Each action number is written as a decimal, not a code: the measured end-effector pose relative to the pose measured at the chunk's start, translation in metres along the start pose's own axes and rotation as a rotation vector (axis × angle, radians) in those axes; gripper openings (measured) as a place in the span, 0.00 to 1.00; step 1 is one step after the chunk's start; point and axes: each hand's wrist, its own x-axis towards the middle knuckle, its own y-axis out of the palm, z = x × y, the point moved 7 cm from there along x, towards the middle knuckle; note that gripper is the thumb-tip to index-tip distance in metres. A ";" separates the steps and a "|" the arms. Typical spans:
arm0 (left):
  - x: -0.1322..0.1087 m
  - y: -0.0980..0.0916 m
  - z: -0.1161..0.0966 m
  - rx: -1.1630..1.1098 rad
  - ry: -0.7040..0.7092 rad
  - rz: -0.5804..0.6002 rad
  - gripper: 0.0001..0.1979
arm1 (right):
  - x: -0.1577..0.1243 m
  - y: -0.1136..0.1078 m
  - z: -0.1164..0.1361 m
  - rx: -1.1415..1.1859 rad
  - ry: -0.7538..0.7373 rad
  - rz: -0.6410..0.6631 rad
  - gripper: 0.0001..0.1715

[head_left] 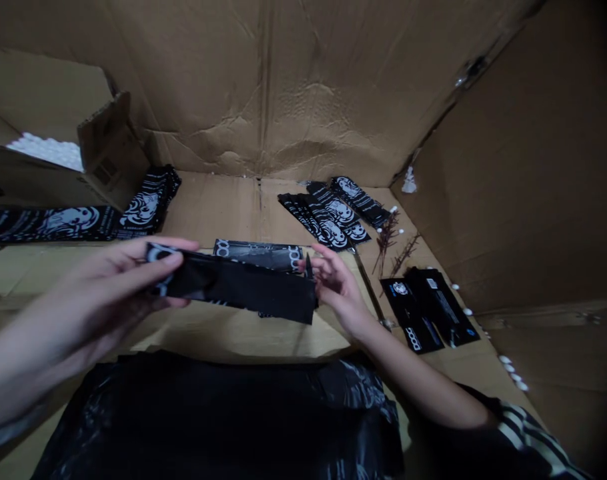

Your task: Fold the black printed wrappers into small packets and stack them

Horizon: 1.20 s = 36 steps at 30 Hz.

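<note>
A long, flat black packet [248, 287] with white print at its left end is held up in front of me. My left hand [133, 273] is closed on that end, thumb on top and fingers underneath. At the opposite end, my right hand [336, 287] has its fingers curled around the edge, where a small dark flap stands up. Part of the right fingertips' contact is hidden by the packet. Behind it lies another packet with a clear window [258, 253], partly covered. Below, a large black plastic sheet or bag [223, 413] spreads near my body.
Tall cardboard walls [333, 87] enclose the surface. An open carton [33, 167] with small white pieces stands left, beside printed black packets [143, 203]. More packets [333, 213] lie at the back, near brown twigs [383, 247]. Two black packages [428, 310] rest at right.
</note>
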 end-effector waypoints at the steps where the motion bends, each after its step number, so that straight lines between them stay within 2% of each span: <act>1: 0.005 0.013 0.011 -0.044 -0.061 0.053 0.11 | 0.000 -0.004 -0.002 0.039 0.001 -0.034 0.40; 3: 0.014 0.028 0.033 -0.106 -0.144 0.104 0.08 | 0.000 -0.009 -0.005 0.087 0.000 -0.083 0.38; 7: 0.022 0.029 0.061 -0.097 -0.267 0.051 0.12 | -0.001 -0.008 -0.004 0.097 0.031 -0.048 0.38; 12: 0.013 0.037 0.061 -0.083 -0.295 0.082 0.13 | -0.005 0.003 0.001 -0.066 0.060 0.153 0.48; 16: 0.010 0.044 0.061 -0.060 -0.292 0.110 0.13 | -0.007 0.006 0.002 -0.393 0.035 0.265 0.57; 19: 0.010 0.046 0.063 -0.033 -0.299 0.127 0.11 | -0.009 0.008 0.000 -0.624 -0.007 0.336 0.56; 23: 0.011 0.047 0.063 -0.001 -0.303 0.131 0.11 | -0.009 0.012 0.001 -0.761 -0.061 0.342 0.48; 26: 0.013 0.046 0.061 0.133 -0.225 0.168 0.21 | -0.009 0.015 0.004 -0.813 -0.105 0.315 0.45; 30: 0.021 0.047 0.060 0.381 0.029 0.271 0.34 | -0.010 0.018 0.011 -0.833 -0.182 0.291 0.44; 33: 0.025 0.048 0.059 0.400 0.177 0.310 0.35 | -0.009 0.019 0.012 -0.834 -0.213 0.305 0.44; 36: 0.025 0.051 0.055 0.414 0.231 0.331 0.35 | -0.009 0.020 0.013 -0.819 -0.255 0.329 0.42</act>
